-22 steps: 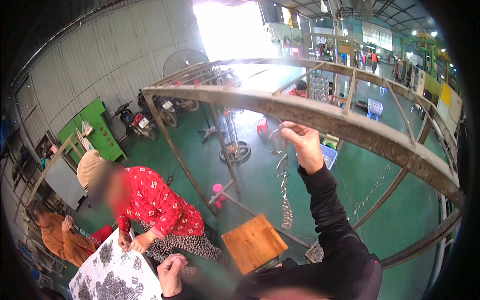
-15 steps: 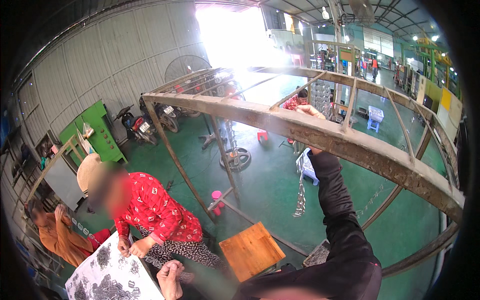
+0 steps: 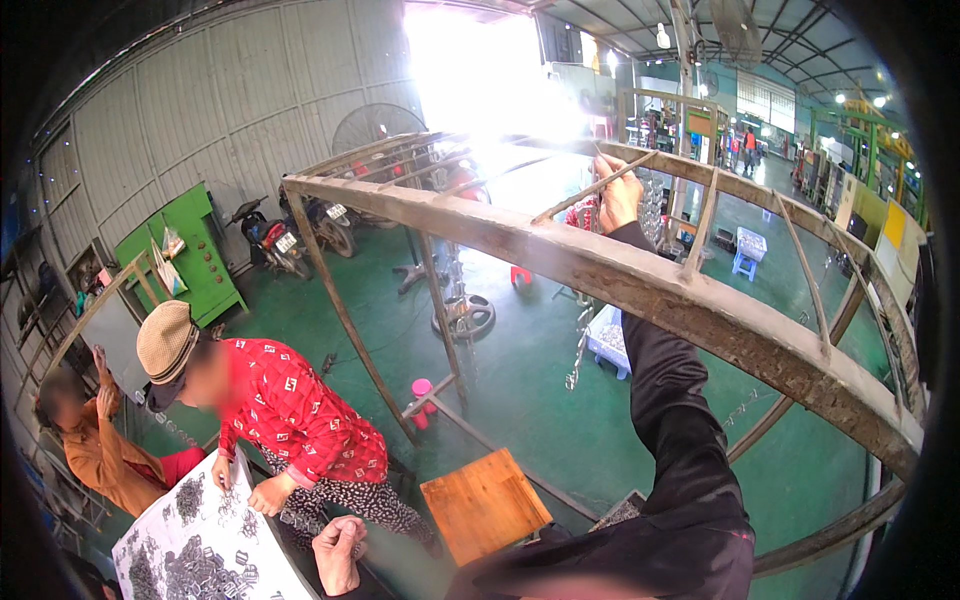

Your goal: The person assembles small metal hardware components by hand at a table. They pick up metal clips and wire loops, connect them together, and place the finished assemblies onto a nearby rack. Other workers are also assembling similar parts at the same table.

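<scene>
My right hand (image 3: 620, 192) is raised at the metal frame (image 3: 640, 265), its fingers pinched close to a thin crossbar (image 3: 597, 187). Below the front beam dangles a chain of metal links (image 3: 580, 345); its upper part is hidden behind the beam, and it appears to hang from this hand. Low in the picture, my left hand (image 3: 338, 555) has its fingers curled together beside the white tabletop (image 3: 285, 570); anything inside them is too small to make out. Many small dark metal buckle-like pieces (image 3: 200, 570) lie in piles on that table.
A co-worker in a red shirt (image 3: 305, 410) leans over the table, hands on the pieces; another in orange (image 3: 105, 455) sits beyond. A wooden stool (image 3: 485, 505) stands below the frame. Farther off are a blue-white basket (image 3: 608, 338), parked motorbikes (image 3: 280, 245) and a green cabinet (image 3: 180, 255).
My right hand has risen above the beam to the crossbar, and the chain has moved up and slightly left. The left hand stays closed by the table. The co-worker's hands have shifted.
</scene>
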Action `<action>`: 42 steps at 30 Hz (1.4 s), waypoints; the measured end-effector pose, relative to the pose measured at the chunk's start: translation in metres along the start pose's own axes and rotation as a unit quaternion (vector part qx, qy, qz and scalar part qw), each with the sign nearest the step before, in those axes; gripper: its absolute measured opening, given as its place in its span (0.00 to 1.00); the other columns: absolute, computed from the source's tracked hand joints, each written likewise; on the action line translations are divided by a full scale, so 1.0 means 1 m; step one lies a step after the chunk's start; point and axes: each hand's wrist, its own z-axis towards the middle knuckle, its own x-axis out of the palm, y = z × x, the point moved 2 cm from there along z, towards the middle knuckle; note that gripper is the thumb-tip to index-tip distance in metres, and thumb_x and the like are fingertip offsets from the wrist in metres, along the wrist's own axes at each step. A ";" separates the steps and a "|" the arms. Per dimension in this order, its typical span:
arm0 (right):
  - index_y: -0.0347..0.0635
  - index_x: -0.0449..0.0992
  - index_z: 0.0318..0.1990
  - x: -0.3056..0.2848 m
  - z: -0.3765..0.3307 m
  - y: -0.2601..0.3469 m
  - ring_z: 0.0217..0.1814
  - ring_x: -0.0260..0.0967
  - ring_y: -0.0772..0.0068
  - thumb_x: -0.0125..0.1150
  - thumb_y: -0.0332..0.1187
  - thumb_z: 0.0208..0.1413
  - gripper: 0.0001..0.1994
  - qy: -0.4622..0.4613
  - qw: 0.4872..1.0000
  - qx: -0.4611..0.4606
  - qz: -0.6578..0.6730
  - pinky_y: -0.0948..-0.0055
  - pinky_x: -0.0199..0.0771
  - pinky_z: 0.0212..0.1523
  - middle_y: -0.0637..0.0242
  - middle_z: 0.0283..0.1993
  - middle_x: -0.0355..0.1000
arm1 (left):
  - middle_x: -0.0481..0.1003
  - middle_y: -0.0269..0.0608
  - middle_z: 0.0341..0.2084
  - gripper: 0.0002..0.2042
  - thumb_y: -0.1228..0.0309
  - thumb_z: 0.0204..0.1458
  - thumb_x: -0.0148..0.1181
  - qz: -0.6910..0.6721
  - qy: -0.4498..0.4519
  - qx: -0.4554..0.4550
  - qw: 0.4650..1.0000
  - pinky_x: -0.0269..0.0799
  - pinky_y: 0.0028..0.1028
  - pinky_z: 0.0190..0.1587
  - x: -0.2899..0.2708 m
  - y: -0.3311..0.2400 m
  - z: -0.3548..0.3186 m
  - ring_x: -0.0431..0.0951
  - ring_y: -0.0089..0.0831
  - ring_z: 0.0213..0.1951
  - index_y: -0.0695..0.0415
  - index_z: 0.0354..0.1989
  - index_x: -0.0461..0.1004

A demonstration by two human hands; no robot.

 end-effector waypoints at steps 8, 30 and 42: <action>0.35 0.78 0.40 -0.003 0.054 -0.034 0.41 0.73 0.69 0.63 0.27 0.50 0.09 0.038 0.948 -0.124 -0.289 0.69 0.72 0.44 0.60 0.38 0.77 | 0.71 0.33 0.26 0.09 0.68 0.58 0.55 0.084 0.029 0.044 0.995 0.62 0.22 0.34 0.005 -0.006 -0.011 0.66 0.21 0.28 0.62 0.31 0.73; 0.31 0.67 0.53 0.015 -0.118 -0.113 0.56 0.62 0.54 0.53 0.29 0.56 0.18 0.020 0.988 0.000 -0.155 0.58 0.60 0.59 0.52 0.53 0.67 | 0.80 0.39 0.33 0.10 0.67 0.54 0.59 0.172 -0.131 0.073 0.974 0.73 0.26 0.42 -0.016 0.074 -0.100 0.79 0.25 0.37 0.60 0.38 0.80; 0.33 0.73 0.43 0.210 -0.439 0.093 0.34 0.60 0.63 0.51 0.36 0.60 0.13 0.457 0.574 0.310 0.605 0.69 0.65 0.42 0.61 0.30 0.63 | 0.80 0.46 0.31 0.11 0.66 0.45 0.66 0.251 -0.187 -0.137 0.940 0.73 0.35 0.40 -0.023 0.103 -0.202 0.80 0.40 0.37 0.55 0.36 0.80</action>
